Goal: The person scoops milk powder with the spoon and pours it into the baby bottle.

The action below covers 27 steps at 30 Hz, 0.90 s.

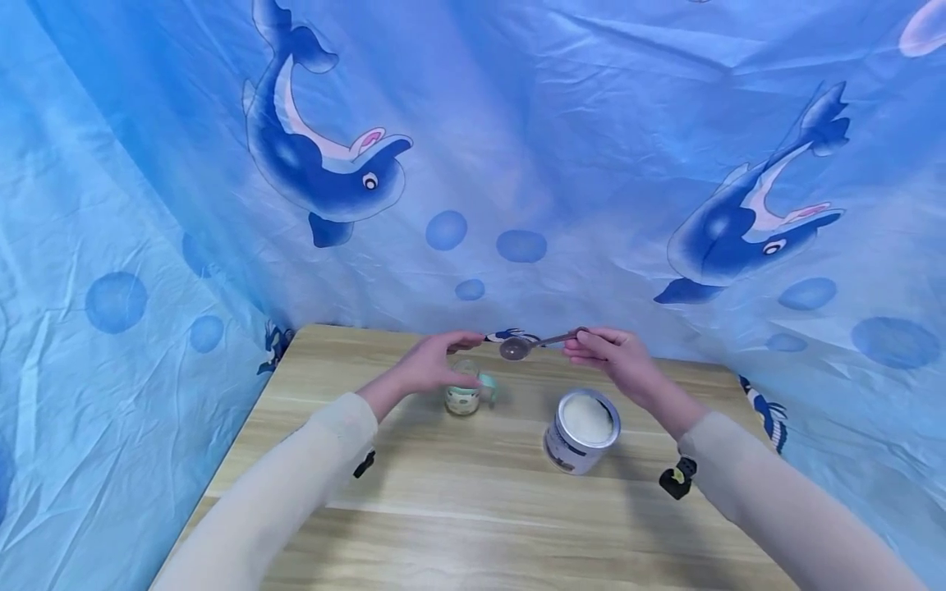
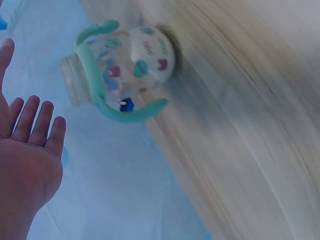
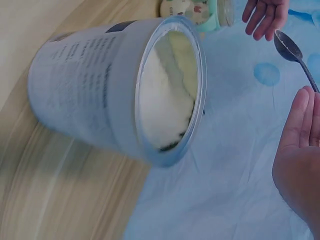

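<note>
A dark spoon (image 1: 515, 350) is pinched by its handle in my right hand (image 1: 619, 361), its bowl pointing left over the back of the table. Below that hand stands an uncovered can (image 1: 572, 460) of pale powder (image 3: 162, 100). My left hand (image 1: 436, 363), fingers spread and holding nothing, hovers at a clear baby bottle (image 1: 462, 402) with mint-green handles (image 2: 92, 75). The left wrist view shows a gap between the palm and the bottle's open neck (image 2: 75, 80). Whether the spoon's bowl holds anything is hard to tell.
Both things stand on a wood-grain table (image 1: 443, 525). Blue cloth (image 1: 591, 164) printed with dolphins hangs behind the table and along its sides. Dark wrist straps (image 1: 678, 478) hang beneath the sleeves.
</note>
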Each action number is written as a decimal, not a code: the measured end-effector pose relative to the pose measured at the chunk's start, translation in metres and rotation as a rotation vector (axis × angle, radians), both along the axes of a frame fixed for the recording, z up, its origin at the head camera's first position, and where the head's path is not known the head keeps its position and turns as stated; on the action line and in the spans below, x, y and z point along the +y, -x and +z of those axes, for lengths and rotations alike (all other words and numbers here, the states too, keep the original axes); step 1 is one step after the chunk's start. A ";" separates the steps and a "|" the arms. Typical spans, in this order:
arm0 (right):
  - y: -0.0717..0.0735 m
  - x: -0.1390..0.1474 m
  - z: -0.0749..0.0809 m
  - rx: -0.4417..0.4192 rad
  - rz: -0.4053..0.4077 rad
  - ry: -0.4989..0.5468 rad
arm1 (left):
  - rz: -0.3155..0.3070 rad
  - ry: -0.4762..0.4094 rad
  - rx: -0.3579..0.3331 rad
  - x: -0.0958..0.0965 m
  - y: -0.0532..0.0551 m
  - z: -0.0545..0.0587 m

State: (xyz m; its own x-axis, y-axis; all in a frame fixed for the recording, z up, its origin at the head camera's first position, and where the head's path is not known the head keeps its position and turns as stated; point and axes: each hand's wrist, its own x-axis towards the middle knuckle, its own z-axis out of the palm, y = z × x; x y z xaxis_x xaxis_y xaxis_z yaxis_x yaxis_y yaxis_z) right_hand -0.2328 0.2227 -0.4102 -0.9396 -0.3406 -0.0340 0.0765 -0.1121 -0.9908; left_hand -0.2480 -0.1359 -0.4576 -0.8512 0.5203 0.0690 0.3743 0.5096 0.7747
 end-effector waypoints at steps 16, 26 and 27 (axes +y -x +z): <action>-0.036 0.080 0.000 0.083 -0.094 -0.178 | -0.148 -0.082 -0.075 0.069 0.000 -0.008; -0.057 0.102 -0.001 0.187 -0.111 -0.490 | -0.192 -0.046 -0.115 0.111 -0.010 -0.021; -0.058 0.103 -0.001 0.190 -0.113 -0.508 | -0.198 -0.051 -0.113 0.115 -0.010 -0.024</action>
State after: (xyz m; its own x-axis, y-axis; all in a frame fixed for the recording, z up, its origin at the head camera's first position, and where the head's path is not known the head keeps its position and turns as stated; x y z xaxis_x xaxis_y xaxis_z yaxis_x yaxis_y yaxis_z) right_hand -0.1745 0.3258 -0.4108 -0.9749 -0.2227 0.0064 -0.0942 0.3860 -0.9177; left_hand -0.2376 -0.0212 -0.4817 -0.7365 0.6764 0.0096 0.3726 0.3938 0.8403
